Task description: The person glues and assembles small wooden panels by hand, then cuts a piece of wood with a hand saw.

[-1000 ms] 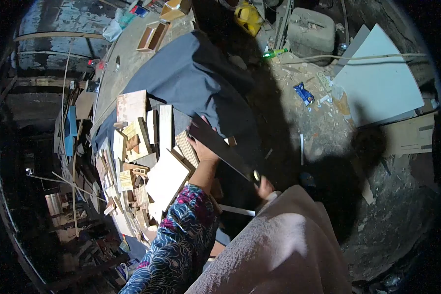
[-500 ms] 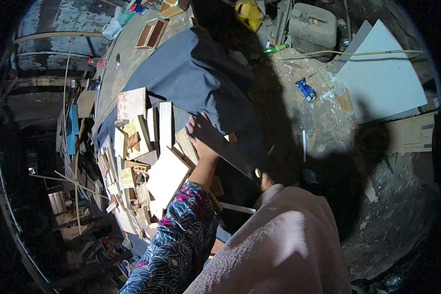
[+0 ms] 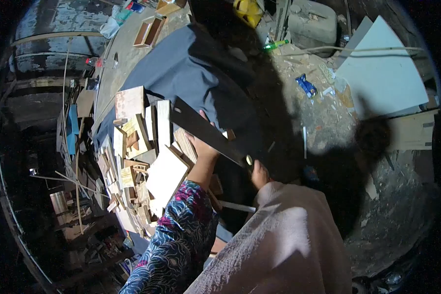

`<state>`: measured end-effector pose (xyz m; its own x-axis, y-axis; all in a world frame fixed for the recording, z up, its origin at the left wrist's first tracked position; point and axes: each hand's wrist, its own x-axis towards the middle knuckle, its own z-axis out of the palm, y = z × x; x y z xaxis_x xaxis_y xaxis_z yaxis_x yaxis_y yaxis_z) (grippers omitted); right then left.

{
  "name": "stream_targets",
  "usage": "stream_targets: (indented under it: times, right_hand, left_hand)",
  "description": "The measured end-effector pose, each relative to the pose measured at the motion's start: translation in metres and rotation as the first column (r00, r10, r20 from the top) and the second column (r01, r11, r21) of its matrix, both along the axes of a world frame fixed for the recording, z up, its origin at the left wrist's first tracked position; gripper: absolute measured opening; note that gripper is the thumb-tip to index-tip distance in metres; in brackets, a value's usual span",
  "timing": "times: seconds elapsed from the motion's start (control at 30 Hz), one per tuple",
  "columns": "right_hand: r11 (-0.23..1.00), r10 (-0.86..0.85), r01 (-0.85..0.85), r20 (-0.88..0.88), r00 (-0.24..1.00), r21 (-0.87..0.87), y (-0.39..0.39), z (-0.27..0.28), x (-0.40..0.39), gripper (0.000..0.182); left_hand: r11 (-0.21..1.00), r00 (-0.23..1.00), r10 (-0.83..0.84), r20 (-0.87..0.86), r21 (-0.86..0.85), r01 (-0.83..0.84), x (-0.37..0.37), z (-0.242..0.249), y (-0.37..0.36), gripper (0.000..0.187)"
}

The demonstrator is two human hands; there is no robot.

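My right hand (image 3: 260,175) is closed around the handle of a hand saw (image 3: 201,126). The saw's wide dark blade slants up and left across my left hand (image 3: 204,147). Fingertips of my left hand show past the blade's upper edge, and its thumb side shows below. A small piece of wood (image 3: 229,134) sticks out on the right of the blade, beside my left fingers; the blade hides most of the hand's grip on it. Close to my left wrist lie a striped board (image 3: 185,145) and a pale flat board (image 3: 167,172).
Many wood offcuts (image 3: 134,132) are heaped left of my hands on a dark cloth (image 3: 179,63). An open wooden box (image 3: 149,32) stands farther up. On the littered floor at right are a jerrycan (image 3: 312,24), a blue wrapper (image 3: 306,85) and a large white panel (image 3: 384,73).
The saw has slid up and left along its length, its tip now well beyond my left fingers. My right hand has come up with it, while my left hand stays nearly in place.
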<state>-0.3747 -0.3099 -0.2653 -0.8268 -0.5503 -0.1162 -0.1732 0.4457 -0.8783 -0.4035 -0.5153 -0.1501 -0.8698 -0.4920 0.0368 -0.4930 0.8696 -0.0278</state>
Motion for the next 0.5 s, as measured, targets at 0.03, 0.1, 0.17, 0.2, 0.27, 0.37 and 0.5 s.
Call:
stream_targets:
  times: [0.03, 0.1, 0.17, 0.2, 0.27, 0.37, 0.5]
  right_hand:
    - [1.0, -0.004, 0.004, -0.015, 1.0, -0.011, 0.009, -0.009, -0.004, 0.032]
    - [0.992, 0.109, -0.102, 0.098, 0.989, -0.07, 0.04, -0.009, 0.003, 0.034]
    - [0.992, 0.125, -0.127, 0.088, 0.988, 0.017, 0.035, -0.001, 0.001, 0.038]
    - [0.991, 0.114, -0.12, 0.11, 0.987, 0.051, 0.019, 0.025, -0.011, 0.04]
    - [0.989, 0.122, -0.128, 0.085, 0.989, 0.075, 0.003, 0.027, -0.017, 0.041]
    - [0.999, 0.041, -0.041, -0.024, 0.999, -0.007, 0.006, -0.003, -0.002, 0.036]
    - [0.996, 0.085, -0.085, 0.029, 0.996, 0.011, 0.01, 0.03, -0.02, 0.034]
  left_hand:
    - [0.986, 0.99, 0.134, -0.05, 0.111, -0.128, -0.015, 0.017, 0.013, 0.057]
    - [0.988, 0.989, 0.147, -0.018, 0.043, -0.146, -0.011, 0.015, 0.014, 0.056]
    - [0.985, 0.989, 0.136, -0.056, 0.119, -0.129, -0.015, 0.012, 0.009, 0.056]
    - [0.983, 0.989, 0.143, -0.048, 0.127, -0.136, -0.016, 0.016, 0.016, 0.056]
    - [0.941, 0.973, 0.226, 0.05, 0.247, -0.231, -0.022, 0.032, 0.023, 0.056]
    - [0.995, 0.993, 0.033, 0.11, -0.099, -0.022, 0.005, -0.013, -0.011, 0.056]
    - [0.998, 0.999, -0.045, -0.013, -0.035, 0.045, -0.005, 0.0, -0.002, 0.05]
